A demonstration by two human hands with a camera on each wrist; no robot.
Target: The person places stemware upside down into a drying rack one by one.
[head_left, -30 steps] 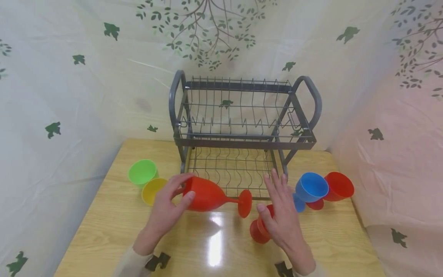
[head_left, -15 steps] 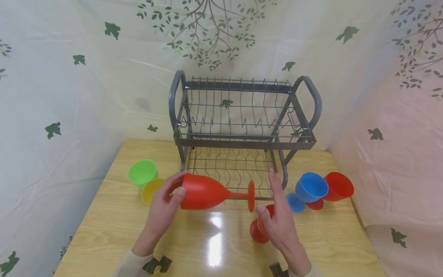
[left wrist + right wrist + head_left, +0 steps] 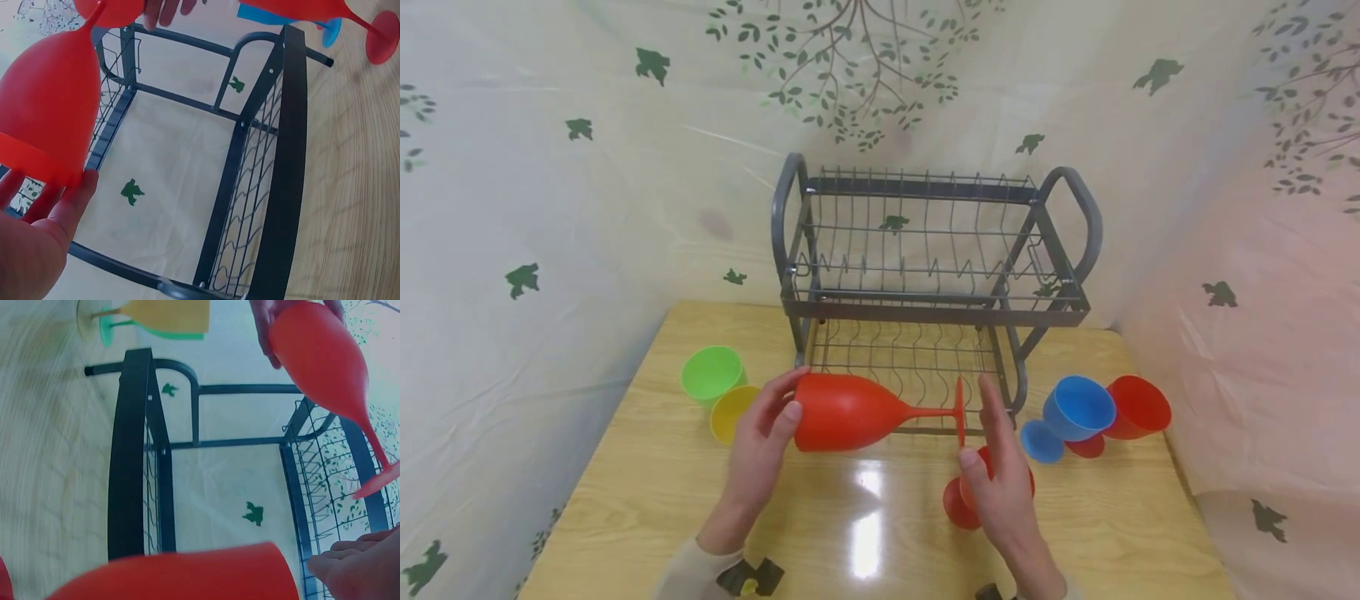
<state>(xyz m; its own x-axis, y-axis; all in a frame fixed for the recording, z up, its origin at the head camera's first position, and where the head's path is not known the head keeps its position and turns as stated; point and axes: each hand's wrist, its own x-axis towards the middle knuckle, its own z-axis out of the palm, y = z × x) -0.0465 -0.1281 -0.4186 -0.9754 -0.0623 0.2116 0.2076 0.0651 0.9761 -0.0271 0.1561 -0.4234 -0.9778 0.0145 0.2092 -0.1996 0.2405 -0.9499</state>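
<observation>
My left hand [image 3: 756,450] grips a red plastic goblet [image 3: 850,412] round its bowl near the rim, thumb in front. The goblet lies sideways in the air before the dish rack, its foot pointing right. My right hand [image 3: 1003,487] is held upright with straight fingers beside that foot; the right wrist view shows a gap between the foot and the fingers [image 3: 359,565]. Behind my right hand, another red goblet [image 3: 962,504] stands on the table, partly hidden. A blue goblet [image 3: 1078,408] and a further red goblet [image 3: 1138,407] stand to the right.
A dark two-tier dish rack [image 3: 936,315] stands at the back of the wooden table [image 3: 625,467]. A green goblet [image 3: 711,373] and a yellow goblet [image 3: 730,414] stand to its left. A patterned sheet [image 3: 587,208] hangs behind and beside the table.
The held goblet has swung level, its foot moving right and up towards my right hand. My right hand has turned more edge-on and shifted slightly left.
</observation>
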